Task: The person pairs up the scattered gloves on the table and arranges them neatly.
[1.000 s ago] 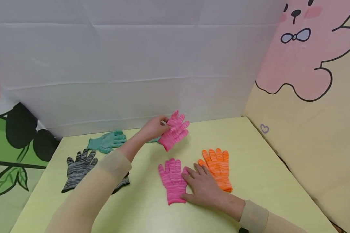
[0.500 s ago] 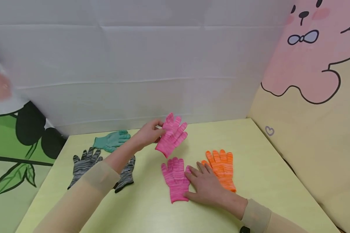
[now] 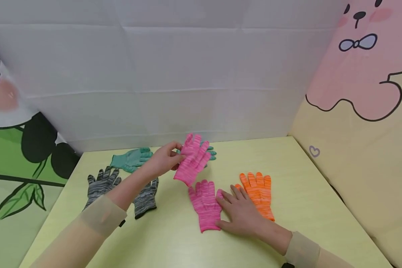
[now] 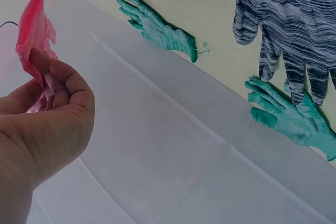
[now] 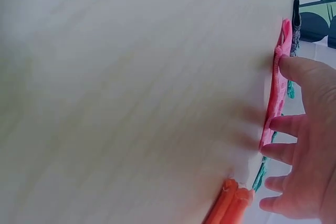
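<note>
My left hand (image 3: 162, 160) pinches a pink knit glove (image 3: 194, 160) by its edge and holds it raised above the table. In the left wrist view, thumb and fingertips close on that glove (image 4: 34, 32). A second pink glove (image 3: 206, 210) lies flat, fingers pointing away from me. Over its right edge rests my right hand (image 3: 242, 216), fingers spread. The right wrist view has the thumb and fingertips touching the flat pink glove (image 5: 278, 87). An orange glove (image 3: 259, 193) lies just right of this hand, its thumb partly covered.
Two grey-black striped gloves (image 3: 102, 186) lie at the left, one partly behind my left forearm. Of two green gloves, one (image 3: 130, 159) lies at the back left; the other (image 3: 212, 152) is mostly hidden behind the raised pink glove. A white sheet (image 3: 187, 74) hangs behind the table.
The raised pink glove has come lower and nearer, its cuff now close to the flat one's fingertips. The right hand stays at the flat glove. The view has shifted slightly left.
</note>
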Available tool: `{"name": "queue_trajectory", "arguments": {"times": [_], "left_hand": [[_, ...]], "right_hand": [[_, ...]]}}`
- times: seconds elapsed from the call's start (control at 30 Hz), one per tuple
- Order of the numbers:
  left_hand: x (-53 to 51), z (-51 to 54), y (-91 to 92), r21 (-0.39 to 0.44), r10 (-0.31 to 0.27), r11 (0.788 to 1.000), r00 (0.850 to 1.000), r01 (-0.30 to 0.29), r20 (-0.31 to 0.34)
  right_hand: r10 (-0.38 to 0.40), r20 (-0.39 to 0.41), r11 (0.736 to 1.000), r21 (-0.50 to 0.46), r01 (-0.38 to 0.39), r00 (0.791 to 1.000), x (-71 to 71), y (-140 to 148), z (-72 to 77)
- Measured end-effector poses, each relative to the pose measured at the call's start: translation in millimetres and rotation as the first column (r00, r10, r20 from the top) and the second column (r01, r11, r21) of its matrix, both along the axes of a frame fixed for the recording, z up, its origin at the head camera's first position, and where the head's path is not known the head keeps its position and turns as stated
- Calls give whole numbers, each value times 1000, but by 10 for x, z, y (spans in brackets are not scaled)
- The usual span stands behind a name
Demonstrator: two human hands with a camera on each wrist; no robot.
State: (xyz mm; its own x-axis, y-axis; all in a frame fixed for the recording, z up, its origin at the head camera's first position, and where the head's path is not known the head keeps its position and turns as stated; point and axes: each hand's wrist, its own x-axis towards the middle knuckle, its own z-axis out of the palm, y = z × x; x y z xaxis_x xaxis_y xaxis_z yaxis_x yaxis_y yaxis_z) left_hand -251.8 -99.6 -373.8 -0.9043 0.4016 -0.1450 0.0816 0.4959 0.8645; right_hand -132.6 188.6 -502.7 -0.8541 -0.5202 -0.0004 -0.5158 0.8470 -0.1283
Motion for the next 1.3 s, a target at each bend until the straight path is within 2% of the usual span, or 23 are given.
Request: {"name": "queue_trajectory", "arguments": {"times": [0.2,0.47,0.67,1.07,1.3], "left_hand": [[98,11,-23,-31,-30,999,999,28,-41],[228,28,-21,-44,-26,999,999,24,-41],[288,-11,-24,-45,-36,998,997,33,-65],[391,-105,-20,-27,11,1000,997,-13,-72],[464,-170,-23,-10,31,999,998,-32,-51]], "right_hand": [[-6,-21,1000,10,6,1000,5,12,-48],[-4,-48,1000,13,4,999,14,10,-71],[-7,-38,1000,12,7,999,17,12,-68],[1,-25,1000,11,-1,1000,18,27,-59],[-5,-12,1000,17,6,1000,29,30,-45]]}}
